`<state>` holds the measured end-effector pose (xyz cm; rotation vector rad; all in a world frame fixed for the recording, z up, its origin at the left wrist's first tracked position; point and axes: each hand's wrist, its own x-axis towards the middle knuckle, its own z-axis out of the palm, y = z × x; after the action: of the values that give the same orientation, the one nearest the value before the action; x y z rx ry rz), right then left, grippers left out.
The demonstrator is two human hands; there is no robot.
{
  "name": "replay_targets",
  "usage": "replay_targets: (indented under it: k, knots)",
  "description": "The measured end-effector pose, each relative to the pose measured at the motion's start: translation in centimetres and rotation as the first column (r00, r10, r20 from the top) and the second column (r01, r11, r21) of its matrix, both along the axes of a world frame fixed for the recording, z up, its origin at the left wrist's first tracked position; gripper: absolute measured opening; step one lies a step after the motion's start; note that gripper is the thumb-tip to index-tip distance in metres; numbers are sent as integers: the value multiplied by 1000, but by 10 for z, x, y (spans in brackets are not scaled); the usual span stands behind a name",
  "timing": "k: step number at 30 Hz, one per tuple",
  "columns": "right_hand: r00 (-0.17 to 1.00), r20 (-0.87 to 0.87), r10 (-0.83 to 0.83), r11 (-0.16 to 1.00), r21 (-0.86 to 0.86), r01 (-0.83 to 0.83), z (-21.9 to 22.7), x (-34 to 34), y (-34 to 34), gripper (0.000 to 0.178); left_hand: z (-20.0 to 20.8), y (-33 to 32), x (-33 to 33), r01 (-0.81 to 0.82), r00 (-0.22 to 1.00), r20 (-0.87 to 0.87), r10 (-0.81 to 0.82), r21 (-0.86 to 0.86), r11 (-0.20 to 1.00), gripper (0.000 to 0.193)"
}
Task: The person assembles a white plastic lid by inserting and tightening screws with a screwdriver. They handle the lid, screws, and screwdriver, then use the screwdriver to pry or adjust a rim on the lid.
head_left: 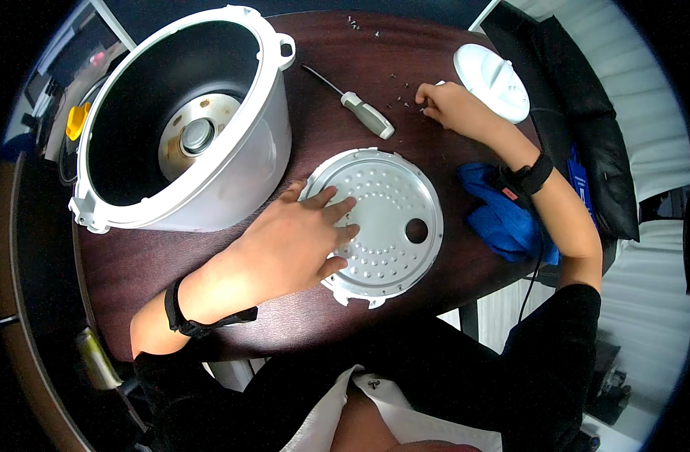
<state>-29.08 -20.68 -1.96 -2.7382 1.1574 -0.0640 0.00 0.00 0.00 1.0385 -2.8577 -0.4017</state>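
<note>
The left hand (303, 241) lies flat, fingers spread, on the round perforated metal plate (390, 218), gripping nothing. Beyond the plate, the right hand (446, 105) pinches at small screws (399, 96) beside the grey-handled screwdriver (360, 109); whether it holds one I cannot tell.

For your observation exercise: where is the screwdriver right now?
In the head view, the screwdriver lies on the table's far side, between the white cooker body and the right hand.

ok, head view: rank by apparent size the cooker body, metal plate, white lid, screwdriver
1. Cooker body, largest by far.
2. Metal plate, partly under the left hand.
3. White lid and screwdriver: lid wider, screwdriver longer but thin; unsure, near the rim.
</note>
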Motion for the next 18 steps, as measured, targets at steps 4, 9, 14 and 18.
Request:
replay_targets:
  k: [4,9,14,18]
  knots:
    - [997,-44,-56,993,104,61,6,9,3,9,0,1,2,-6,1000,-10,6,3,1000,42]
    - [1000,-16,25,1000,0,-25,-3,4,-1,9,-2,0,3,3,1000,-14,-3,-13,1000,40]
    - [995,-95,-10,1000,-18,8,14,5,19,12,-4,1,4,-4,1000,9,4,-16,1000,39]
    - [1000,-3,-17,994,110,17,33,-1,52,12,-4,-1,3,2,1000,-9,-2,-14,1000,38]
